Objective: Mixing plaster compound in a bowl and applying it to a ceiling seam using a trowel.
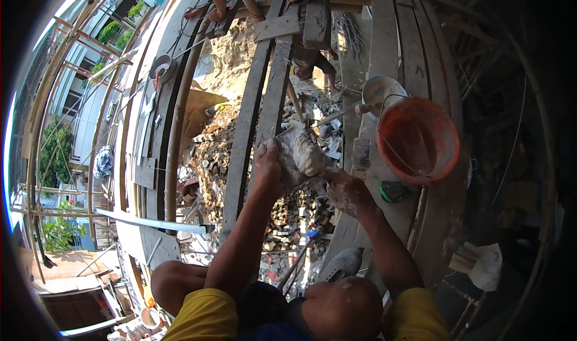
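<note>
In front of me a small flat board (291, 174) carries a pale lump of wet plaster (308, 155). My left hand (268, 168) is closed around the board's left edge, thumb on top. At the opposite edge, my right hand (348, 194) has its fingers curled against the board; some fingertips are hidden. Both hands look smeared with plaster. Beyond the board, a trowel (362, 109) with a wooden handle lies near a basin (384, 90).
An orange bucket (419, 141) stands on planks (390, 34) at the right. A dark green-and-black object (392, 191) lies below it. Between narrow planks (243, 143), rubble (288, 221) shows far below. A worker (309, 61) is underneath; another's hand (217, 13) is far left.
</note>
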Demonstrator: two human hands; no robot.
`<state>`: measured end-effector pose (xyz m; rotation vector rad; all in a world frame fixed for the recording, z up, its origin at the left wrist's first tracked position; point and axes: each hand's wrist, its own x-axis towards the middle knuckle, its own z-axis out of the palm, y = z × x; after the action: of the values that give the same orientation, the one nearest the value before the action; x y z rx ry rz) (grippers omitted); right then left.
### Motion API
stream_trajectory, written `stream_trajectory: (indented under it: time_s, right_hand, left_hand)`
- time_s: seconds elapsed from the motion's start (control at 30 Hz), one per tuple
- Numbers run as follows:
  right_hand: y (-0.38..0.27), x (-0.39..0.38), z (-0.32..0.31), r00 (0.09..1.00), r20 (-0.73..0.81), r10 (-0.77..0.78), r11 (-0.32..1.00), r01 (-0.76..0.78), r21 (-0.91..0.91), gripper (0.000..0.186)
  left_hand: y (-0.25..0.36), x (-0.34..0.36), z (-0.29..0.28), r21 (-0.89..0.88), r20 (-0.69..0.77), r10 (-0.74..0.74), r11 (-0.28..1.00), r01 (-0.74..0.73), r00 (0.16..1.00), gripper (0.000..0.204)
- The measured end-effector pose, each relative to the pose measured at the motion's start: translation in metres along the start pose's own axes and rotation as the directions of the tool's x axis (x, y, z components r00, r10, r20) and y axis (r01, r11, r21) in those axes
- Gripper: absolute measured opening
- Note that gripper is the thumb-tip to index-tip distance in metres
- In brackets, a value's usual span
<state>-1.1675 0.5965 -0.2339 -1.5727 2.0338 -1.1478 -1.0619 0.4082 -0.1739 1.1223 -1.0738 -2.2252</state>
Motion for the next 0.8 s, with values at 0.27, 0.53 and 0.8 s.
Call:
stream_trajectory:
  time_s: [0.27,0.53,0.8]
  right_hand:
    - [0.018,-0.017,0.013,0.889,-0.205,0.410,0.843,-0.284,0.456,0.022]
    - [-0.015,-0.015,0.013,0.635,0.293,0.714,-0.416,0.048,0.908,0.043]
    - [-0.049,0.011,0.003,0.785,0.403,0.470,-0.679,0.030,0.733,0.046]
  left_hand:
    - [0.050,-0.017,0.014,-0.316,0.106,0.132,0.944,-0.093,0.986,0.038]
    - [0.041,-0.026,0.011,-0.266,-0.167,0.381,0.871,-0.414,0.909,0.041]
    - [-0.029,-0.029,-0.029,0.298,0.241,0.926,0.213,-0.930,0.289,0.037]
